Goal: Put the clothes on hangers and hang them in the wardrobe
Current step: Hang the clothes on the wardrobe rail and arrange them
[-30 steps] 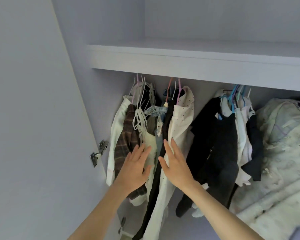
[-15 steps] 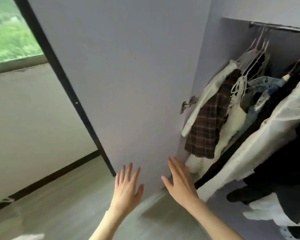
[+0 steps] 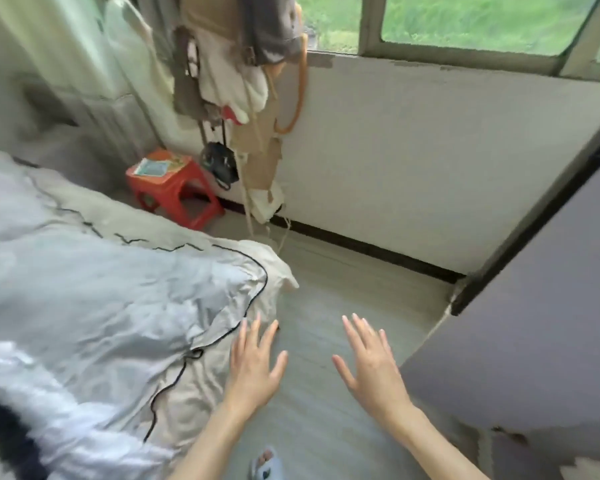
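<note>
Left hand (image 3: 253,368) and right hand (image 3: 373,365) spread, empty, beside bed (image 3: 101,306)

The lilac wardrobe door (image 3: 534,306) fills the right of the frame, cut off by the right edge. A blurred dark garment (image 3: 11,441) at lower left runs off the edge. The pale blue slipper (image 3: 266,466) is cropped at the bottom. The hanging beige bags (image 3: 222,64) are cut off at the top.

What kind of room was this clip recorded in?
Most likely a bedroom: a bed with a crumpled grey duvet, a lilac wardrobe door standing open, and a small red plastic stool under the window.
</note>
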Tool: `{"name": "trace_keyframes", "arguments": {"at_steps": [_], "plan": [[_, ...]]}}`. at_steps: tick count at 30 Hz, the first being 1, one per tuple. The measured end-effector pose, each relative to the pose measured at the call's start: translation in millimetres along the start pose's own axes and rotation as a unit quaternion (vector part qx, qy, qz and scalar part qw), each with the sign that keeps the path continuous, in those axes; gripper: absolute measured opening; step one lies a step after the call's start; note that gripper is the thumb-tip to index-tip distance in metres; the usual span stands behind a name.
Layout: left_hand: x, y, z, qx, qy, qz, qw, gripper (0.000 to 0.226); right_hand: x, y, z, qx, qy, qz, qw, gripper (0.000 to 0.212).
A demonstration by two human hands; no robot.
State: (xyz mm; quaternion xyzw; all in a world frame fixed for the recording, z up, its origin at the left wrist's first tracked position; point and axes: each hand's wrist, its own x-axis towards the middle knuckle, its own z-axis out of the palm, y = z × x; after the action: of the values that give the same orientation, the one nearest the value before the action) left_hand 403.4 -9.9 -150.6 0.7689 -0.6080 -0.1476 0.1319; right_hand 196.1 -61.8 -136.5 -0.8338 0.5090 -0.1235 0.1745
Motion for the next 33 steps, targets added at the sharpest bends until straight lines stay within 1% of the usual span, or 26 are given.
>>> {"name": "trace_keyframes", "arguments": {"at_steps": [2,4,6,8,10,13,14,15,18,19,22,23,25,29,31,33], "plan": [[-16,-42,-18,-0.009,0.045,-0.056,0.997,0.054,19,-38,14,-0.013,0.008,-0.076,0.997,0.059],[-36,-80,-34,-0.021,0.069,-0.113,0.991,0.054,35,-79,29,-0.019,0.006,-0.135,0.991,0.060],[-63,-117,-47,-0.051,0.082,-0.180,0.979,0.057,46,-127,49,-0.026,-0.025,-0.181,0.983,0.058],[-96,-156,-53,-0.083,0.096,-0.237,0.963,0.059,51,-176,76,-0.015,-0.064,-0.219,0.974,0.061],[-132,-195,-60,-0.080,0.123,-0.281,0.948,0.063,52,-227,108,-0.005,-0.101,-0.276,0.956,0.062],[-185,-246,-76,-0.087,0.185,-0.364,0.909,0.082,45,-302,152,-0.004,-0.150,-0.350,0.925,0.060],[-202,-261,-80,-0.090,0.198,-0.393,0.893,0.085,41,-325,163,-0.002,-0.171,-0.369,0.914,0.063],[-218,-273,-84,-0.088,0.209,-0.418,0.880,0.083,36,-346,173,0.002,-0.187,-0.386,0.903,0.065],[-259,-298,-87,-0.080,0.203,-0.477,0.851,0.058,24,-394,200,0.007,-0.222,-0.433,0.874,0.064],[-269,-304,-84,-0.086,0.200,-0.492,0.843,0.055,21,-405,205,0.009,-0.237,-0.447,0.863,0.067],[-286,-317,-74,-0.118,0.177,-0.540,0.814,0.054,21,-430,227,0.025,-0.283,-0.483,0.828,0.090],[-288,-323,-72,-0.129,0.175,-0.554,0.803,0.054,23,-438,234,0.021,-0.301,-0.486,0.820,0.093],[-287,-340,-72,-0.141,0.176,-0.573,0.788,0.055,32,-454,251,0.027,-0.307,-0.492,0.814,0.087],[-281,-390,-88,-0.114,0.182,-0.591,0.778,0.052,60,-493,282,0.024,-0.339,-0.502,0.795,0.078],[-276,-414,-95,-0.104,0.171,-0.607,0.769,0.051,75,-515,296,0.029,-0.341,-0.506,0.792,0.068],[-268,-434,-97,-0.118,0.150,-0.617,0.764,0.052,90,-536,312,0.039,-0.334,-0.510,0.792,0.058]]}}
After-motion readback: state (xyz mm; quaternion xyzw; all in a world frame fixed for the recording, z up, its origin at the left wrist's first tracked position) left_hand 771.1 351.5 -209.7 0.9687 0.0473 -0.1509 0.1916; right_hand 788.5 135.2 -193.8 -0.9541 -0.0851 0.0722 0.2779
